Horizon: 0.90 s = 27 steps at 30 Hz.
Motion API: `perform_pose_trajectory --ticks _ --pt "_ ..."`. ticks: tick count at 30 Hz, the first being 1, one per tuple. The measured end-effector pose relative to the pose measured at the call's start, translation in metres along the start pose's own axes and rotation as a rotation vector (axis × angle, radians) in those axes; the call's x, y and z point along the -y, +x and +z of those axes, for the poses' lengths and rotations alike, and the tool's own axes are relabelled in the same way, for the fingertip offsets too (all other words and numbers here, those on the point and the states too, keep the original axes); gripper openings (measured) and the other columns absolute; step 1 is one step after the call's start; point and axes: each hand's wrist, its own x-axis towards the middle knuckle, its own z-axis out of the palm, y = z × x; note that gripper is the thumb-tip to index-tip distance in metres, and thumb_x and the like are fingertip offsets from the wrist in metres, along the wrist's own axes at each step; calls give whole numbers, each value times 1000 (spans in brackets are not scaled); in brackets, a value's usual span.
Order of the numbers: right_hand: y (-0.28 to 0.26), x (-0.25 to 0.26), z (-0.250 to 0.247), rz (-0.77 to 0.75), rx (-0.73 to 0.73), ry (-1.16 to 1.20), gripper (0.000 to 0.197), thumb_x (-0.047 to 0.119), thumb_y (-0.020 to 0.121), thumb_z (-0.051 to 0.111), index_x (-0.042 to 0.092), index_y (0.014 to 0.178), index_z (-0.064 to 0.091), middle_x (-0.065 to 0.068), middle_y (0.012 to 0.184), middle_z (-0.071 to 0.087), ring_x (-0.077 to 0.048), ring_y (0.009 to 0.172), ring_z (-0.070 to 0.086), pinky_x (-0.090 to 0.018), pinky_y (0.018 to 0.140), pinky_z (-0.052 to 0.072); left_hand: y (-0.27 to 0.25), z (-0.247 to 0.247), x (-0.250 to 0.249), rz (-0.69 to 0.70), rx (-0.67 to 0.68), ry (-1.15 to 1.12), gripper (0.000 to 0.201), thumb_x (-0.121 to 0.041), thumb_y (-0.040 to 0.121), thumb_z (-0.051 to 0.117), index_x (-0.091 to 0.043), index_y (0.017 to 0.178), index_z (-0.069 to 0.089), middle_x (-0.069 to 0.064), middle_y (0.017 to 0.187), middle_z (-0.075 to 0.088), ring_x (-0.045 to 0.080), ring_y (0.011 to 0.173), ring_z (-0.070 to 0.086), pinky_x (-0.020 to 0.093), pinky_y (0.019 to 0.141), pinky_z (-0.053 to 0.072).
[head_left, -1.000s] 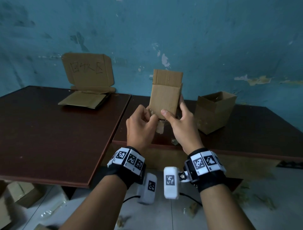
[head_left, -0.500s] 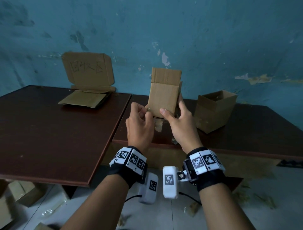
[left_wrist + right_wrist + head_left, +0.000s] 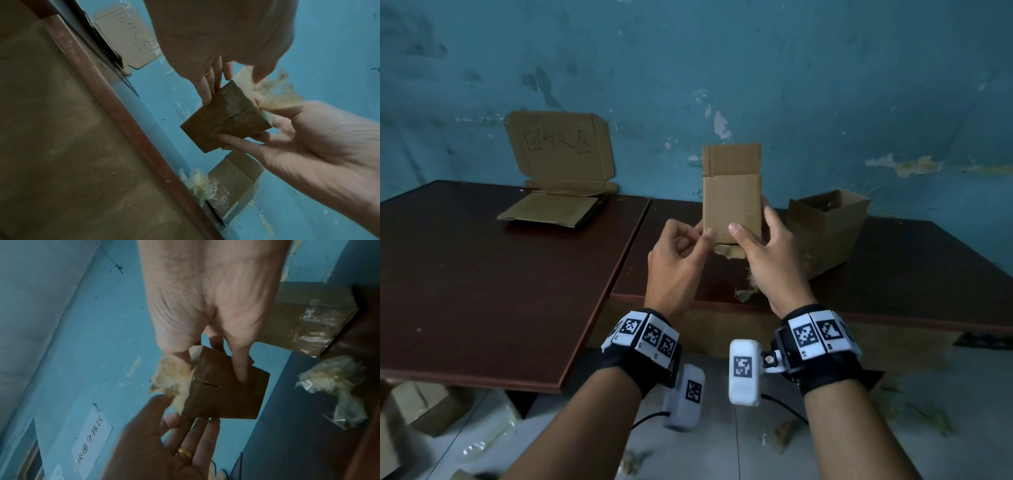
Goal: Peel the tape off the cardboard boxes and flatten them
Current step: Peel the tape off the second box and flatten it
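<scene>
I note a small cardboard box (image 3: 731, 202) held upright in the air above the near edge of the dark surface (image 3: 914, 274), between both hands. Its top flap stands open. The right hand (image 3: 767, 260) has its grip clamped on the box: thumb on the near face, fingers wrapped round the right side. In the right wrist view a finger lies along the box's bottom panel, where the two bottom flaps meet at a seam. The left hand (image 3: 678, 263) pinches at the box's lower left corner, thumb and forefinger together. I see a ragged, yellowish strip of tape (image 3: 275, 92) hanging loose from the bottom edge at that corner; I cannot tell whether the pinch is on the tape or on the cardboard.

A larger open box (image 3: 825, 229) sits on the surface just right of the hands. Crumpled tape scraps (image 3: 337, 382) lie on the surface near it. Flattened cardboard (image 3: 551, 214) lies on the left surface, with a marked cardboard sheet (image 3: 560, 150) leaning on the blue wall (image 3: 825, 68).
</scene>
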Motion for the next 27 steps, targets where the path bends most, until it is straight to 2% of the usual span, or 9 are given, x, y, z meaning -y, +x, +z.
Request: perform_pose_trajectory --ticks 2,4,8,11,14,16,19,21,27 --pt "0 0 -1 9 5 -12 68 39 99 72 31 159 42 7 141 65 -8 127 63 -40 108 56 0 4 0 39 -26 47 28 -22 98 77 -3 95 56 3 97 80 15 105 78 35 87 64" --pt "-1 0 0 3 8 -46 71 40 98 72 30 161 39 5 145 63 -11 130 62 -41 109 55 1 4 3 52 -38 86 22 -16 99 74 -4 94 56 1 92 80 13 98 79 32 81 63" --pt "-2 1 2 -10 16 -73 73 42 99 70 31 163 35 4 148 60 -12 133 59 -39 110 53 5 1 11 27 -64 108 14 -15 103 63 -13 91 57 1 93 79 20 97 77 48 80 63" --pt "-1 2 2 28 4 -46 67 44 101 68 31 160 39 6 142 63 -10 126 62 -39 108 55 6 1 9 4 -98 61 15 -11 102 58 -15 89 56 1 92 80 36 88 75 64 75 58" --pt "-1 3 -1 37 8 -40 65 45 100 68 31 159 42 8 139 65 -8 123 64 -33 104 56 6 0 4 -25 -107 -3 21 -38 99 67 -23 86 59 8 90 79 38 95 76 65 85 60" --pt "-3 5 -1 23 20 -64 65 42 100 69 31 159 42 10 137 66 -5 121 64 -26 100 54 5 0 3 -23 -102 17 29 -47 94 75 -21 90 62 6 89 77 33 92 76 59 88 63" --pt "-4 5 0 12 21 -82 64 40 100 69 30 158 43 8 136 66 -6 120 64 -20 94 53 6 2 6 39 -103 86 21 -25 96 78 -11 94 63 0 90 77 13 93 77 39 84 63" --pt "-4 4 1 8 18 -97 66 42 100 69 29 159 42 7 139 65 -9 124 63 -23 96 53 6 2 8 42 -105 94 16 -18 100 72 -11 93 60 0 89 76 12 97 77 35 81 61" --pt "-2 3 1 30 -6 -35 67 45 101 68 30 160 39 6 143 62 -9 126 62 -38 107 55 8 0 10 -22 -87 -57 18 -2 99 55 -16 91 47 8 106 80 20 112 76 65 91 59"
